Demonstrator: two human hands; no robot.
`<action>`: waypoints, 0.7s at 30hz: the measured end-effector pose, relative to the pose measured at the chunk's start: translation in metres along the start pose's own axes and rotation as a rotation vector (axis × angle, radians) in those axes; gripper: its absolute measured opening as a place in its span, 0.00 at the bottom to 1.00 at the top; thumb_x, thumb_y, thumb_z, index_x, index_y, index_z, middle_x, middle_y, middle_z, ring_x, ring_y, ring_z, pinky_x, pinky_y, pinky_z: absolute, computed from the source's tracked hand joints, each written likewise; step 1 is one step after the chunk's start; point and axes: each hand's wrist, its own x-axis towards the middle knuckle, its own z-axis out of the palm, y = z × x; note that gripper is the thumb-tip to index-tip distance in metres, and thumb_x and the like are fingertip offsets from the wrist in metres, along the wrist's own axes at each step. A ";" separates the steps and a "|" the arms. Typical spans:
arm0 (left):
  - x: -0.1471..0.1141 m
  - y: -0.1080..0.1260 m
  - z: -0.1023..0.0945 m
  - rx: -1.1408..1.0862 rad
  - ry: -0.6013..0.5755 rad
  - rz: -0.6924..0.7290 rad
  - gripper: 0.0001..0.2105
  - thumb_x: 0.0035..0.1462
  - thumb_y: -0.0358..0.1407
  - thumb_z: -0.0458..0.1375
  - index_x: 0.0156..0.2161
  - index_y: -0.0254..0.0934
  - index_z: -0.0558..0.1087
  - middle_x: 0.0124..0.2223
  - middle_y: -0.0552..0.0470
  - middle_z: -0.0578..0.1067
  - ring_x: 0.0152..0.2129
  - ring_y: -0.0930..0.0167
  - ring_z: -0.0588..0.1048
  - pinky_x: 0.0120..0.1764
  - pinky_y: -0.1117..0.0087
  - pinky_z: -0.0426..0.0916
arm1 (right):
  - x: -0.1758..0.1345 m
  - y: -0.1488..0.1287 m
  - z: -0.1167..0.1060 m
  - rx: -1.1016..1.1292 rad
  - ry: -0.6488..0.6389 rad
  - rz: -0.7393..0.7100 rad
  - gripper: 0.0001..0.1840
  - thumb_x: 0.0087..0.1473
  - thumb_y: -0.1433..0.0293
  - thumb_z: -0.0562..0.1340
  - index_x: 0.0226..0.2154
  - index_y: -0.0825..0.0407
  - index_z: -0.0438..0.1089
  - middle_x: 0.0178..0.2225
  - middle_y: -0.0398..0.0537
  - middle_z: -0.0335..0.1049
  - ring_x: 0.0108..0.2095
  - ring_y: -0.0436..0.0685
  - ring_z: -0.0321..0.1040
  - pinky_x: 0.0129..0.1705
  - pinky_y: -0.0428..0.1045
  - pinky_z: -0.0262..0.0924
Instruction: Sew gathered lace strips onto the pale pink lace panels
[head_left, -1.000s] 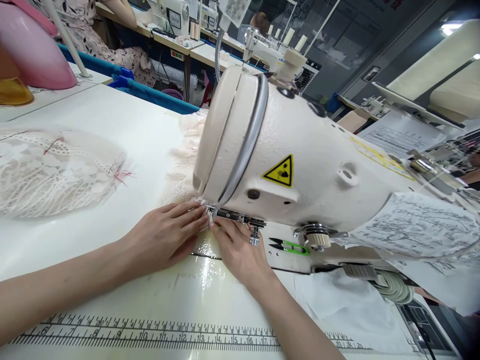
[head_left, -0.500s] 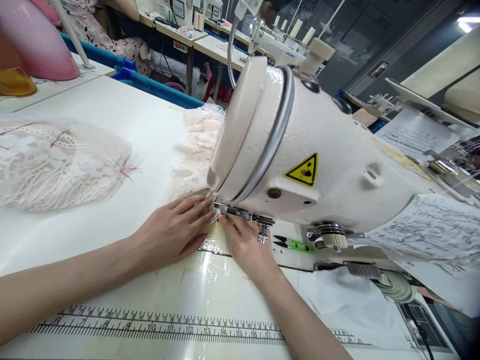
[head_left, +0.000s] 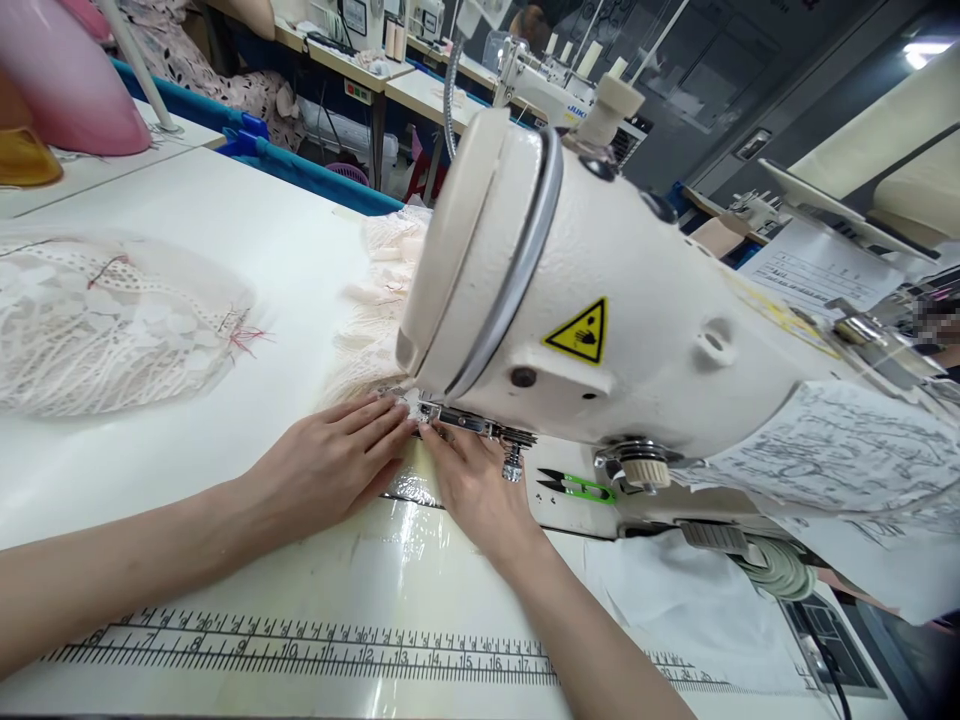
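Observation:
A cream sewing machine head [head_left: 487, 270] stands before me, its needle area partly hidden. Pale lace fabric [head_left: 367, 355] lies bunched along the left side of the head. My left hand [head_left: 334, 460] rests flat over the near end of this lace, fingers stretched close together beside the presser area. My right hand [head_left: 480, 485] lies on the machine bed, fingers pointing at the same spot; the head's metal fittings cover some of them. The fingertips of both hands are close to each other, and the fabric under them is mostly hidden. Green thread snips [head_left: 577, 486] lie right of my right hand.
Another lace piece [head_left: 127, 325] with red thread ends lies at left. A printed ruler strip [head_left: 330, 650] runs along the front edge. White cloth [head_left: 667, 590] lies at right. A pink rounded object [head_left: 82, 80] stands far left, with other sewing machines [head_left: 555, 95] behind.
The whole view has shifted slightly, so the machine appears further left. My hands stay by the presser area, and a small white bit of fabric shows more clearly between them.

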 end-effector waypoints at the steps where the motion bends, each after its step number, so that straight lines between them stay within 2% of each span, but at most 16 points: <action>1: 0.000 0.000 0.000 -0.007 0.002 -0.008 0.18 0.72 0.35 0.50 0.53 0.30 0.80 0.53 0.41 0.82 0.50 0.58 0.82 0.56 0.57 0.77 | 0.001 0.000 0.001 -0.001 -0.001 -0.001 0.21 0.62 0.81 0.61 0.54 0.48 0.75 0.50 0.49 0.79 0.41 0.58 0.74 0.43 0.53 0.67; 3: 0.001 -0.001 0.000 -0.011 -0.003 -0.012 0.18 0.72 0.35 0.51 0.53 0.29 0.80 0.53 0.40 0.82 0.50 0.57 0.82 0.56 0.57 0.77 | 0.002 -0.001 0.002 -0.008 -0.015 -0.001 0.22 0.62 0.80 0.61 0.56 0.48 0.74 0.51 0.51 0.78 0.43 0.59 0.74 0.44 0.54 0.68; 7: 0.003 -0.002 0.000 0.007 -0.032 -0.007 0.20 0.73 0.35 0.48 0.53 0.27 0.80 0.53 0.39 0.81 0.51 0.55 0.81 0.54 0.55 0.78 | 0.001 -0.003 0.003 -0.024 -0.020 0.008 0.24 0.63 0.80 0.59 0.58 0.49 0.73 0.49 0.51 0.79 0.41 0.59 0.74 0.46 0.55 0.69; 11: 0.003 -0.002 0.000 -0.029 -0.060 -0.039 0.21 0.73 0.36 0.47 0.54 0.27 0.79 0.55 0.39 0.80 0.53 0.54 0.80 0.55 0.53 0.77 | -0.002 -0.003 0.002 -0.039 0.009 0.027 0.25 0.64 0.78 0.58 0.60 0.47 0.72 0.50 0.51 0.79 0.43 0.60 0.74 0.53 0.57 0.67; 18: 0.003 -0.003 0.002 -0.145 -0.117 -0.132 0.21 0.72 0.42 0.49 0.58 0.32 0.78 0.55 0.41 0.81 0.57 0.55 0.77 0.61 0.52 0.72 | -0.005 0.004 0.004 0.000 0.065 0.109 0.15 0.65 0.77 0.58 0.48 0.46 0.76 0.41 0.46 0.82 0.38 0.57 0.75 0.48 0.53 0.63; 21: 0.001 -0.002 0.002 -0.167 -0.139 -0.162 0.22 0.72 0.44 0.49 0.59 0.33 0.76 0.55 0.41 0.81 0.59 0.55 0.76 0.63 0.50 0.69 | -0.006 0.007 0.008 0.029 0.117 0.105 0.14 0.67 0.75 0.57 0.47 0.47 0.76 0.39 0.45 0.82 0.35 0.55 0.73 0.47 0.51 0.61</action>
